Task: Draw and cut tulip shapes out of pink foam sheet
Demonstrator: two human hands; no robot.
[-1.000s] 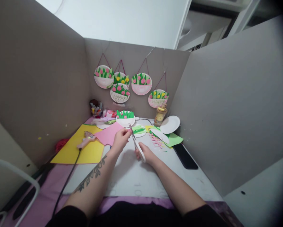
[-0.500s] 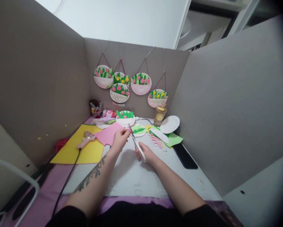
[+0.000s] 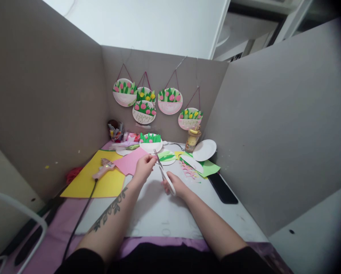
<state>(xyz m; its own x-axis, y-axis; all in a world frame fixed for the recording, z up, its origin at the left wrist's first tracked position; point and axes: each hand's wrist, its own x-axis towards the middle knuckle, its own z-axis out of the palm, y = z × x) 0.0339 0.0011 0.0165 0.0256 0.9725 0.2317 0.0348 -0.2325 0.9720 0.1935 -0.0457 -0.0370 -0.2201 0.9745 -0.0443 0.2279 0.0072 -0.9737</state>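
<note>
My right hand (image 3: 174, 183) grips a pair of scissors (image 3: 169, 182) by its white handles, with the blades pointing up and away from me, slightly apart. Close to the blades, the fingers of my left hand (image 3: 144, 166) are pinched together; whatever they hold is too small to make out. Behind my left hand lies a sheet of pink paper (image 3: 127, 161). Just past the scissor tips is a paper plate (image 3: 172, 162) with green paper strips on it. Further back stands a plate decorated with green leaves and pink flowers (image 3: 151, 147).
At left, a corded glue gun (image 3: 103, 173) rests on yellow paper (image 3: 81, 182). To the right are pink paper scraps (image 3: 189, 171), white plates (image 3: 206, 149), green paper (image 3: 211, 168), a brown cup (image 3: 192, 141) and a black phone (image 3: 223, 188). Decorated plates (image 3: 170, 107) hang on the grey back panel (image 3: 164, 64).
</note>
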